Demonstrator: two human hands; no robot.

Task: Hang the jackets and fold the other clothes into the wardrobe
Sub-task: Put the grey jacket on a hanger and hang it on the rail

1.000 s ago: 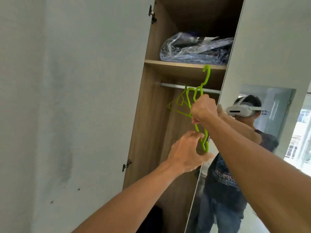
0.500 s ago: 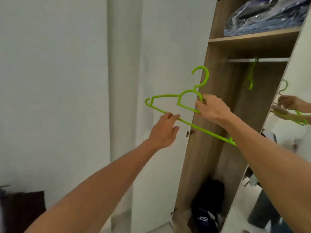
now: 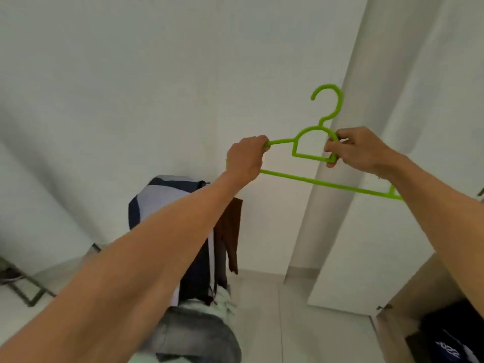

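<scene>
At the left shoulder of a green plastic hanger [image 3: 327, 184], the fingers [image 3: 258, 142] of my left hand [image 3: 245, 159] are curled tight round the thin upper arm. The fingers [image 3: 334, 148] of my right hand [image 3: 360, 150] pinch the right side of the small loop under the hook. The hanger sits level between both fists, hook up, its long bottom bar running beneath my hands and behind my right wrist. Both forearms reach up and forward, the left from lower left, the right from the right edge.

Lower right, the wardrobe [image 3: 424, 281] stands with its white door [image 3: 366, 244] swung out; on its floor lies a dark bundle [image 3: 450, 336] with white lettering I cannot read. Below my left arm, well apart from the hanger, a heap of clothes [image 3: 167, 197] in navy and pale blue stands against the white wall [image 3: 131, 74], a brown garment [image 3: 231, 231] hanging down its right side.
</scene>
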